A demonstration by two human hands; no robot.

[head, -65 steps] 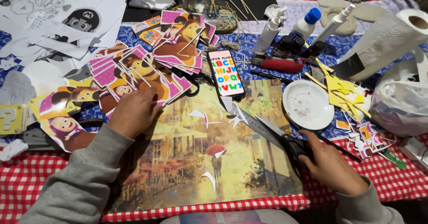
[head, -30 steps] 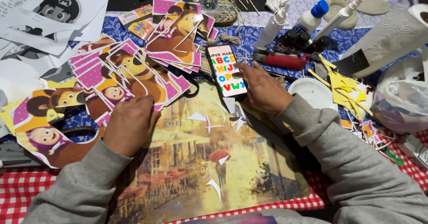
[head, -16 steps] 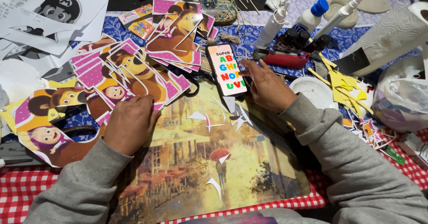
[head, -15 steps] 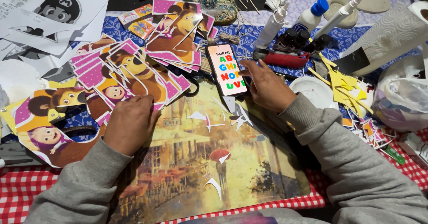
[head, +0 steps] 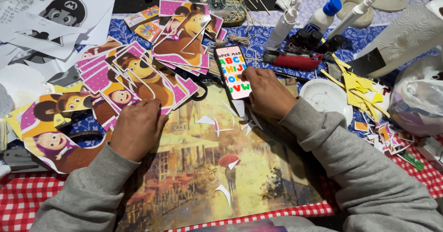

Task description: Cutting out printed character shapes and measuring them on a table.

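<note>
My right hand point(head: 266, 93) rests at the right edge of a smartphone point(head: 233, 71) lying on the table, its thumb touching the lit screen of colourful letters. My left hand point(head: 136, 128) lies palm down on the upper left corner of a large painted street-scene board point(head: 207, 172), fingers slightly curled and apart, beside a fan of pink cartoon picture cut-outs point(head: 138, 73). Small white paper scraps point(head: 224, 121) are scattered on the board between both hands. Neither hand holds anything.
A white plastic lid point(head: 326, 96) and yellow paper cut-outs point(head: 357, 85) lie to the right. Glue bottles point(head: 323, 17), a red tool point(head: 295, 60) and a paper towel roll point(head: 406, 31) stand at the back right. Printed sheets point(head: 50, 15) fill the back left.
My right hand left the scissors at the lower right and moved up to the phone. The screen now shows a shifted page of letters. My left hand stayed put.
</note>
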